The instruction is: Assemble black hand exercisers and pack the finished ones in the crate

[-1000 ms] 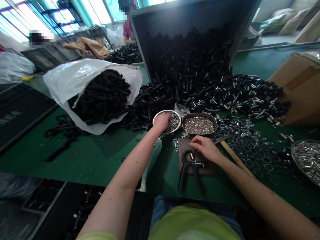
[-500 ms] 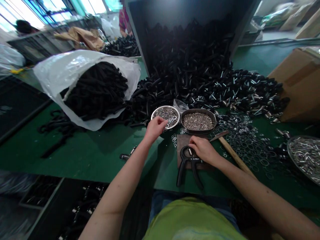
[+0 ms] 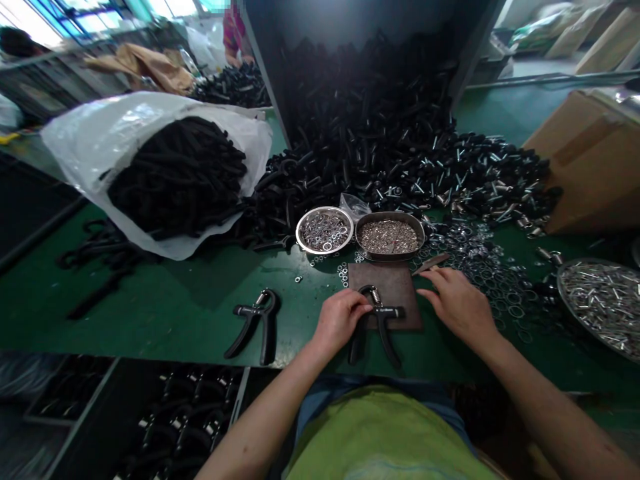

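My left hand (image 3: pixel 343 317) is closed on the upper left part of a black hand grip strengthener (image 3: pixel 387 327) with a coil spring. This strengthener lies partly on a brown square plate (image 3: pixel 410 293), its handles toward me. My right hand (image 3: pixel 460 303) is over a hammer, thumb and fingers apart. Only the hammer's head (image 3: pixel 434 263) shows past the fingertips; its handle is hidden beneath the hand and forearm. Another strengthener (image 3: pixel 255 323) lies to the left. Beyond the plate are a round dish (image 3: pixel 299 233) of washers and an oval tin (image 3: pixel 390 255) of tiny metal parts.
A white bag (image 3: pixel 85 143) of black foam sleeves stands left, and a pile of black handles (image 3: pixel 370 157) fills the back. Loose rings (image 3: pixel 507 293) lie right, near a bowl (image 3: pixel 563 287) of metal pins and a cardboard box (image 3: pixel 590 160). A crate below holds several strengtheners (image 3: pixel 175 420).
My left hand has moved from the washer dish to the strengthener on the plate. My right hand has left that strengthener and moved right over the hammer. The view has shifted slightly.
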Demonstrator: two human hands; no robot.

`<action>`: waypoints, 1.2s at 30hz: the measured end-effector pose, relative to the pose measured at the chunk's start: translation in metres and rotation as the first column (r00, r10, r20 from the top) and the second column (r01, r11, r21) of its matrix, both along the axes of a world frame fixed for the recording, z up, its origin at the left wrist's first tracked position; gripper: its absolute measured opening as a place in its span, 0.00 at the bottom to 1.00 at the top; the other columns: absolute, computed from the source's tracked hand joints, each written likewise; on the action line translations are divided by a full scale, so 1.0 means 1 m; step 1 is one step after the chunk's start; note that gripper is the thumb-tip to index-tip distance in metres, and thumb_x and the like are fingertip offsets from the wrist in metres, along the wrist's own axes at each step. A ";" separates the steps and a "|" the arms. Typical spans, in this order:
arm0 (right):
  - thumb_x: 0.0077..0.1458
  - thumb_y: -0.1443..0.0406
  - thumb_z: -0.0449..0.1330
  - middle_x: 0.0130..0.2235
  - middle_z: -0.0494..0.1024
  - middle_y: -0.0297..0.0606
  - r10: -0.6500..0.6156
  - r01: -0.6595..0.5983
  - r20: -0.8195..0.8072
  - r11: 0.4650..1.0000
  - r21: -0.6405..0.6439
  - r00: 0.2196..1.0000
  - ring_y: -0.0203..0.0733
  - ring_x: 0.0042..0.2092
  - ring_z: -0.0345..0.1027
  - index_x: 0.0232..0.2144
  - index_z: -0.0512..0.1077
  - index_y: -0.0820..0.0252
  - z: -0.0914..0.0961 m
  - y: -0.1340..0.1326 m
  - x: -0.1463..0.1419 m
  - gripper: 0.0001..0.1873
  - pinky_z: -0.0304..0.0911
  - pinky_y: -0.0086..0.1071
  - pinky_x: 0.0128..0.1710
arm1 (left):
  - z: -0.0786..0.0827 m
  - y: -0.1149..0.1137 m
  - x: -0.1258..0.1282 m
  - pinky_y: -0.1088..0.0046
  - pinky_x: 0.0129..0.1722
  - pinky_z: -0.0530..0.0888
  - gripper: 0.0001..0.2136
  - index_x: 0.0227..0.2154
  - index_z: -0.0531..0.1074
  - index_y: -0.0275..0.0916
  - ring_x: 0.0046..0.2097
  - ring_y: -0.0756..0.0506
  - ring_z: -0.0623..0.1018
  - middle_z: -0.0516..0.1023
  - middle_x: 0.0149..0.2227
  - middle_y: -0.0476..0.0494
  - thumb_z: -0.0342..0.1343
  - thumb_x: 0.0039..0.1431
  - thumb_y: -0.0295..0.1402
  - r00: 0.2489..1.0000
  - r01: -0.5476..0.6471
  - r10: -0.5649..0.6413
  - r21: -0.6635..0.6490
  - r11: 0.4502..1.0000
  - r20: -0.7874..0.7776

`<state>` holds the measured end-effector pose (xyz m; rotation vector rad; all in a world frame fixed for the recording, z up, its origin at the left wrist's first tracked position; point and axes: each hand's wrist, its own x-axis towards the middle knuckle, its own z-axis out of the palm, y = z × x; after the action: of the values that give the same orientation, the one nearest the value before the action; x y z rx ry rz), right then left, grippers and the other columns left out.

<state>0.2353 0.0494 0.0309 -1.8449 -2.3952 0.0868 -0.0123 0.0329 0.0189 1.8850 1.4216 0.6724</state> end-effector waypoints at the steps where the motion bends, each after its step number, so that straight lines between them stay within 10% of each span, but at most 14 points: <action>1: 0.59 0.57 0.50 0.43 0.70 0.50 -0.084 0.083 0.083 0.996 0.014 0.993 0.52 0.45 0.62 0.46 0.66 0.61 -0.003 -0.007 0.012 0.18 0.59 0.39 0.37 | -0.002 0.001 0.001 0.75 0.36 0.69 0.05 0.29 0.74 0.40 0.36 0.48 0.75 0.76 0.32 0.47 0.54 0.57 0.31 0.999 0.010 -0.009 0.029 1.000 -0.031; 7: 0.61 0.58 0.46 0.35 0.70 0.48 -0.311 0.318 0.258 0.948 0.015 0.915 0.51 0.36 0.67 0.37 0.65 0.65 -0.024 -0.027 0.045 0.16 0.58 0.38 0.29 | -0.011 0.001 0.008 0.73 0.37 0.69 0.04 0.31 0.71 0.38 0.37 0.47 0.73 0.73 0.32 0.46 0.52 0.59 0.30 0.949 0.114 -0.054 0.178 0.977 -0.309; 12: 0.62 0.60 0.43 0.44 0.74 0.48 -0.302 0.302 0.115 0.953 0.024 0.946 0.51 0.38 0.71 0.48 0.63 0.62 -0.001 -0.025 0.038 0.18 0.62 0.39 0.30 | -0.008 -0.005 0.015 0.71 0.34 0.68 0.05 0.31 0.70 0.37 0.36 0.45 0.71 0.73 0.32 0.44 0.50 0.61 0.29 0.818 0.351 -0.122 0.321 0.880 -0.563; 19: 0.63 0.62 0.41 0.52 0.73 0.39 -0.040 -0.006 -0.411 0.994 -0.111 0.911 0.44 0.50 0.69 0.56 0.58 0.54 0.016 -0.036 -0.005 0.20 0.66 0.37 0.47 | -0.019 -0.010 0.012 0.73 0.32 0.67 0.10 0.29 0.71 0.39 0.34 0.47 0.70 0.73 0.31 0.46 0.48 0.62 0.35 0.884 0.232 -0.042 0.357 0.905 -0.466; 29: 0.62 0.65 0.44 0.53 0.72 0.39 0.175 -0.218 -0.396 0.974 -0.067 0.902 0.42 0.50 0.69 0.58 0.59 0.53 0.011 -0.062 -0.006 0.22 0.68 0.37 0.47 | -0.018 -0.038 0.003 0.69 0.44 0.72 0.19 0.49 0.62 0.38 0.45 0.46 0.71 0.68 0.47 0.40 0.57 0.55 0.33 0.993 -0.064 0.081 0.185 0.981 -0.085; 36: 0.63 0.63 0.45 0.39 0.77 0.39 0.174 -0.173 -0.033 0.985 0.021 0.984 0.40 0.34 0.72 0.60 0.57 0.53 -0.014 -0.072 0.013 0.23 0.66 0.32 0.30 | -0.016 -0.037 0.006 0.67 0.39 0.70 0.16 0.48 0.70 0.43 0.39 0.45 0.72 0.71 0.37 0.43 0.51 0.57 0.27 0.977 0.006 0.021 0.127 0.992 -0.213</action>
<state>0.2486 -0.0227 0.0165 -1.6096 -2.5193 0.1104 -0.0068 -0.0041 0.0031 2.1049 1.5518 0.5888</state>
